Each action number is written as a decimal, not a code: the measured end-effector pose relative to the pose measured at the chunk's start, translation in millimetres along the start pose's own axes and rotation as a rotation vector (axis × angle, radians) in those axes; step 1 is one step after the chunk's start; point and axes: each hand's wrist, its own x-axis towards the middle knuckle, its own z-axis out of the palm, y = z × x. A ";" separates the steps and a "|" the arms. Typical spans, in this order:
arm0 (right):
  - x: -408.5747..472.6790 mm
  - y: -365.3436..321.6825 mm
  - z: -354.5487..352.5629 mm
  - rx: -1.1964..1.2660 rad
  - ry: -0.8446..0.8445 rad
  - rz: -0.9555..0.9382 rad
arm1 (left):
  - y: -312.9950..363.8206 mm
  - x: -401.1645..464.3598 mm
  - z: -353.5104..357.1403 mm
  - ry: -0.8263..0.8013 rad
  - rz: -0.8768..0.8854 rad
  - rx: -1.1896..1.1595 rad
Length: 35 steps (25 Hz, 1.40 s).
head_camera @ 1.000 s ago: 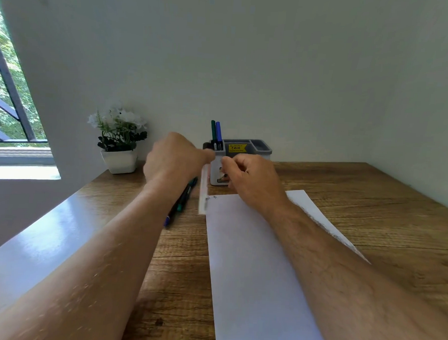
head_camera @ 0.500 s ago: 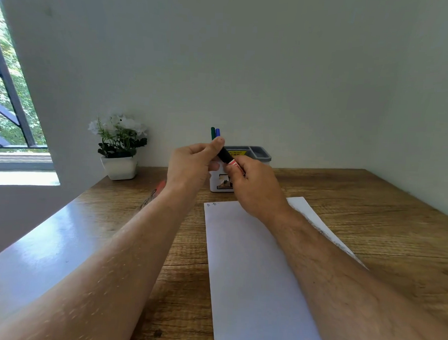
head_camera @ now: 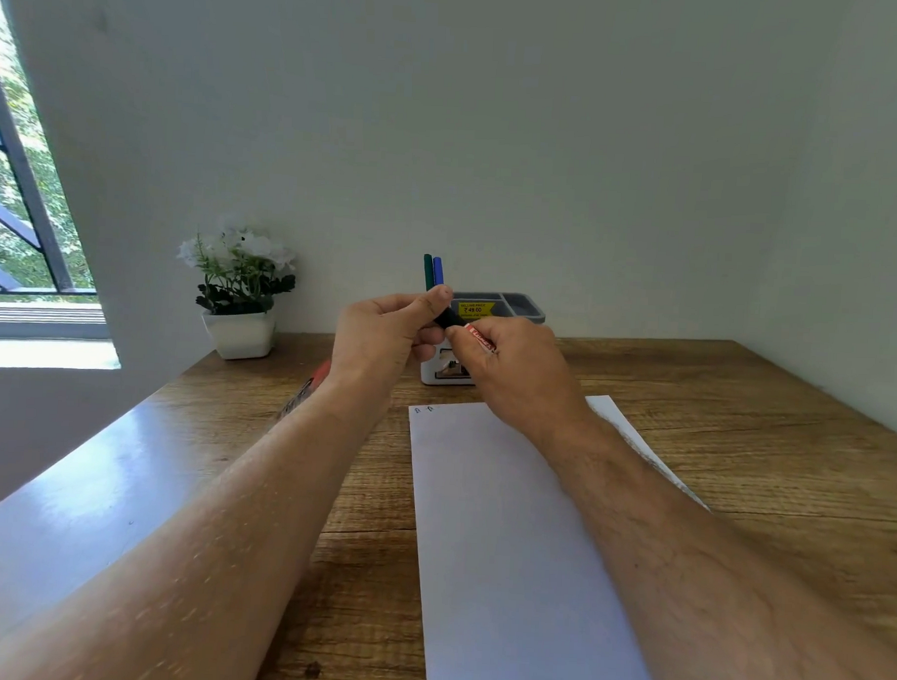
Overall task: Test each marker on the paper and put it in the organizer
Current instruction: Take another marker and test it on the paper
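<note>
Both hands hold one marker [head_camera: 460, 326] in the air in front of the organizer. It has a black cap and a red and white label. My left hand [head_camera: 385, 332] pinches the black cap end. My right hand [head_camera: 512, 368] grips the labelled barrel. The grey and white organizer [head_camera: 520, 307] stands behind the hands, with a green marker [head_camera: 428, 271] and a blue marker [head_camera: 437, 271] upright in it. A white paper sheet [head_camera: 505, 522] lies on the wooden table [head_camera: 740, 429], with two small marks near its top left corner. Another marker [head_camera: 305, 387] with red on it lies mostly hidden behind my left wrist.
A white pot of white flowers [head_camera: 240, 300] stands at the back left near the wall. A window [head_camera: 15, 208] is at the far left. The wall runs close behind the organizer.
Both hands rose from the paper's top edge to in front of the organizer. The marker now shows between them, the left thumb on its cap.
</note>
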 end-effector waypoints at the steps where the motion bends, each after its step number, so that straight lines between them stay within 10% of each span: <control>1: 0.3 0.9 -0.8 -0.009 0.000 0.001 | -0.3 -0.1 0.5 -0.008 -0.005 -0.011; 35: 6.6 -10.3 2.6 -0.196 0.043 -0.022 | -2.4 5.7 -1.6 0.063 -0.055 -0.111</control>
